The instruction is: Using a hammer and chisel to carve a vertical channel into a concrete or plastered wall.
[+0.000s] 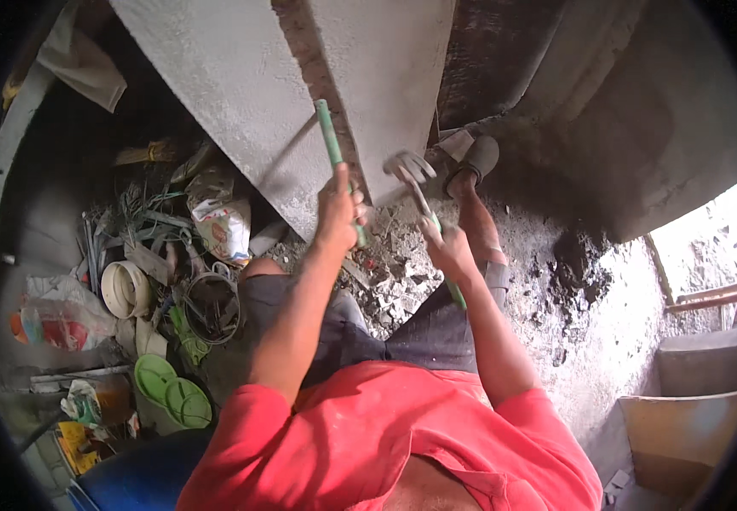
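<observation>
My left hand (340, 206) is closed round a green pipe-like rod (329, 134), whose upper end rests at or close to a chased groove (309, 60) in the grey plastered wall (223, 81). Rough brownish material shows inside this groove. To its right, my right hand (448, 249) grips a claw hammer (416, 189) by its green handle. The hammer head is blurred and stands apart from the rod, near the lower part of the wall. Whether the rod is hollow, I cannot tell.
Broken rubble (402, 294) covers the floor between my legs. To the left lie a white sack (222, 226), a bucket (212, 307), a cream ring-shaped container (126, 289) and green plastic discs (185, 402). Grey and tan box-like pieces (683, 426) stand at the lower right.
</observation>
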{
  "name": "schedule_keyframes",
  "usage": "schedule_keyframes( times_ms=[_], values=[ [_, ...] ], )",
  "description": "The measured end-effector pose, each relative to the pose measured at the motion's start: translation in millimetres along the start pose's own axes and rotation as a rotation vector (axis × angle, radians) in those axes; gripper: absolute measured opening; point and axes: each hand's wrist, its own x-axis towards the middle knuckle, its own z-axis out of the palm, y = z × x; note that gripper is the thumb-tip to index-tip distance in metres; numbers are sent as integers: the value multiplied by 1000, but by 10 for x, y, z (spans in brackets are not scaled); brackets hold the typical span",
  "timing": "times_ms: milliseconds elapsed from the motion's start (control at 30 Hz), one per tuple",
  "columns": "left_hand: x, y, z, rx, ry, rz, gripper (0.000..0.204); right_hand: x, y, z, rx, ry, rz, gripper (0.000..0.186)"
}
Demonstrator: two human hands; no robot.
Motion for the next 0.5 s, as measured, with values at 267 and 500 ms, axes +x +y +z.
schedule_keyframes(
  times_ms=[267,500],
  values=[
    [-142,60,-675,543,69,285,50,-116,-18,-158,478,-10,343,48],
    [582,-85,-1046,1287,128,916,46,-228,-389,-236,429,-24,57,41]
  ],
)
